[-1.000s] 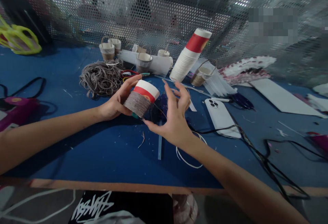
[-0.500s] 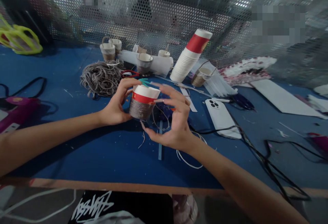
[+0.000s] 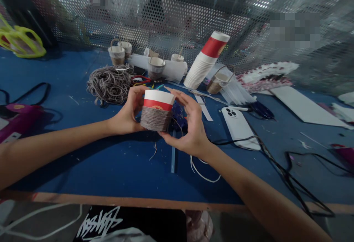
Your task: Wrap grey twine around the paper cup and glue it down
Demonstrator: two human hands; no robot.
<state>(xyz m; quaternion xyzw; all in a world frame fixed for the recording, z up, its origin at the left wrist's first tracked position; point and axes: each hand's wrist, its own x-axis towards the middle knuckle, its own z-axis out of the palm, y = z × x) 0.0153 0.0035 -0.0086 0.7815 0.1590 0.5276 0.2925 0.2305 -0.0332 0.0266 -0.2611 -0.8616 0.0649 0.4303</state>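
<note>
Between my two hands, above the blue table, is a paper cup (image 3: 157,110) with a white rim, a red band and grey cord wound round its lower part. My left hand (image 3: 127,112) grips its left side, thumb low and fingers near the rim. On the other side my right hand (image 3: 190,124) holds the cup with fingertips at the rim and thumb at the base. Green tips show just behind the rim; what they belong to is hidden. A tangled heap of grey cord (image 3: 109,85) lies behind my left hand.
A leaning stack of paper cups (image 3: 203,63) stands behind, beside several small handled cups (image 3: 156,68). A white phone (image 3: 240,127) and black cables (image 3: 276,164) lie right. Far left are a purple glue gun (image 3: 24,118) and a yellow object (image 3: 24,42). A perforated metal screen (image 3: 177,17) closes the back.
The cup has turned, bringing the printed emblem on its red band to the front. My right hand, its fingers apart from the cup before, has closed in on it.
</note>
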